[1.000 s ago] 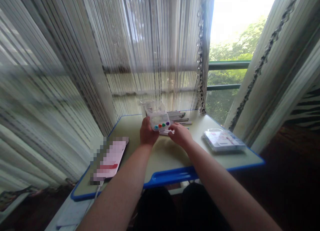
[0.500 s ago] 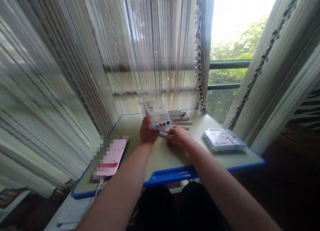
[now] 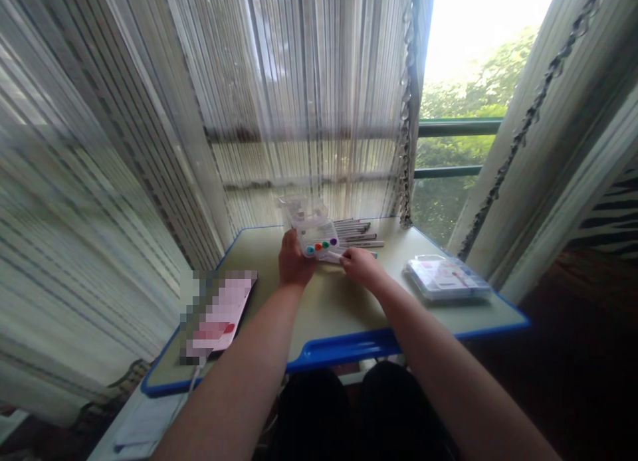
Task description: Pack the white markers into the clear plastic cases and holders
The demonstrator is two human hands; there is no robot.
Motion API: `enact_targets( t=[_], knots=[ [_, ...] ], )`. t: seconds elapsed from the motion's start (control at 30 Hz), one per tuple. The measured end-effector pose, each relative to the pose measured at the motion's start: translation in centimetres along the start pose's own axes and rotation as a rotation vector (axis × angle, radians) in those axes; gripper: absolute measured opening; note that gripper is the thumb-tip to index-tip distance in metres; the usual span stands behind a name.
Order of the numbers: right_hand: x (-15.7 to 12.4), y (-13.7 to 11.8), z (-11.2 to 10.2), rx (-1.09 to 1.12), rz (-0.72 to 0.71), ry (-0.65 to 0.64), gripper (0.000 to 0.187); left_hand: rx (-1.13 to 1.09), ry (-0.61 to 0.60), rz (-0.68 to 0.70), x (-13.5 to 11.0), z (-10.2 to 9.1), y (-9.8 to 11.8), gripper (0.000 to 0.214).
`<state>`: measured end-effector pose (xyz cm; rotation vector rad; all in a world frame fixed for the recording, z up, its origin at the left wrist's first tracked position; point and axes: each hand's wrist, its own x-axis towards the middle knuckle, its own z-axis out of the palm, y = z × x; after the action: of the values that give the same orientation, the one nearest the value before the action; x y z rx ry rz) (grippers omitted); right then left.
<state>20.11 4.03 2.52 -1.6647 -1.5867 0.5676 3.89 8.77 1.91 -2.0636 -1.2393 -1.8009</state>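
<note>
My left hand (image 3: 292, 260) grips the near left side of a clear plastic marker case (image 3: 315, 230) that stands on the small table (image 3: 329, 305). Several coloured marker caps show in a row at the case's front. My right hand (image 3: 359, 266) pinches one marker (image 3: 333, 256) by its end, its tip close to the case's front right corner. Several loose markers (image 3: 356, 234) lie side by side on the table behind my right hand.
A flat clear packet (image 3: 445, 278) lies at the table's right. A pink blurred flat object (image 3: 220, 314) lies at the left. Striped curtains (image 3: 149, 129) hang close behind and to the left. The table's blue rim (image 3: 343, 349) faces me. An open window is at the right.
My right hand has lifted the marker off the table and brought it up toward the front of the case. My left hand has stayed on the case.
</note>
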Motion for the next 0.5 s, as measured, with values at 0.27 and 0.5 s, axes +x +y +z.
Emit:
enact_targets(
  t=[0.27, 0.5],
  knots=[
    [-0.2, -0.5, -0.6, 0.694, 0.273, -0.024, 0.024, -0.018, 0.051, -0.067, 0.1, -0.1, -0.7, 0.033],
    [0.1, -1.2, -1.3, 1.122, 0.028, 0.121, 0.034, -0.006, 0.02, -0.035, -0.1, 0.3, -0.5, 0.03]
  ],
)
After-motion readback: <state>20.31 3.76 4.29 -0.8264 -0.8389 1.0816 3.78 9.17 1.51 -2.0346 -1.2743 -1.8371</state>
